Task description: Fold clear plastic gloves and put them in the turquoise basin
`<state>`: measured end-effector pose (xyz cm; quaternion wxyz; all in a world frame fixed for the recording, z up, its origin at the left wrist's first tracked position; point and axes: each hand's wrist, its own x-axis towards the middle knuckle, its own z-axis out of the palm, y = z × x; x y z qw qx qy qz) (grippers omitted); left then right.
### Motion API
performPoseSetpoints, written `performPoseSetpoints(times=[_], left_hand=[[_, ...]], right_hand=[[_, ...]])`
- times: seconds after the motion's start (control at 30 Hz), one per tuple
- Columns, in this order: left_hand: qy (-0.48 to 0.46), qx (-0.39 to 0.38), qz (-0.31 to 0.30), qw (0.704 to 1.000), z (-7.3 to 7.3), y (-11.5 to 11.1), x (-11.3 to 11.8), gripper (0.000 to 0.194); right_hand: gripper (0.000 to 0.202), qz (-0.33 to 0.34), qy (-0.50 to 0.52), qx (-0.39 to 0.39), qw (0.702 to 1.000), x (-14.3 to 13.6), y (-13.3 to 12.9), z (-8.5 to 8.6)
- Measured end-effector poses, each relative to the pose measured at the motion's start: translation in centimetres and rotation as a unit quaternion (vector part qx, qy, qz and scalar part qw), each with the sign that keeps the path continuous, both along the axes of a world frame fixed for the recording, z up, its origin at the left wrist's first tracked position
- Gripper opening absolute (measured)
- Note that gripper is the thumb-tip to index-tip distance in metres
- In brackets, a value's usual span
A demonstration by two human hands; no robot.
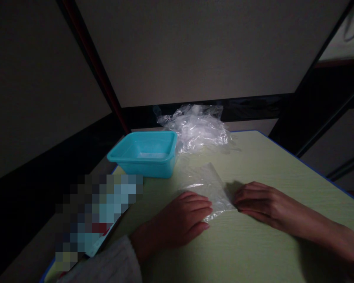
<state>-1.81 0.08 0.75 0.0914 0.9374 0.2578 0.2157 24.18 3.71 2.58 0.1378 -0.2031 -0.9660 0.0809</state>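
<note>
A clear plastic bag [205,182] lies flat on the table between my hands. My left hand [185,216] rests palm down over its near left part, fingers stretched out and the thumb a little apart. At the bag's near right corner, my right hand [256,202] has its fingers pressed together on the edge; the fingertips are partly hidden. Behind the bag sits a loose heap of crumpled clear plastic bags [199,127].
A turquoise plastic basin [144,161] stands at the table's left, beside the heap. A blurred-out flat object [106,220] lies along the left edge. The pale yellow-green table [268,165] has a blue rim, with panels behind it.
</note>
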Motion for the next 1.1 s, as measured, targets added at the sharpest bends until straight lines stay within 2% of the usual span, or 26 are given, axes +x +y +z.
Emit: performPoseSetpoints(times=[0.33,0.7,0.97,1.1], left_hand=[[-0.006,0.022,0.013,1.0,0.5,0.0,0.1,0.029],[0.005,-0.014,0.02,1.0,0.4,-0.1,0.3,0.026],[-0.002,-0.031,0.018,0.999,0.2,0.0,0.1,0.025],[-0.008,-0.034,0.012,0.999,0.2,0.0,0.2,0.025]], right_hand=[[0.03,-0.014,0.015,0.045,0.999,-0.2,-0.3,-0.4],[0.034,-0.019,0.015,0.102,0.995,-0.5,-0.4,-0.6],[0.023,-0.03,0.088,0.005,0.996,-0.2,-0.3,-0.7],[0.021,-0.028,0.096,0.014,0.995,-0.2,-0.4,-1.2]])
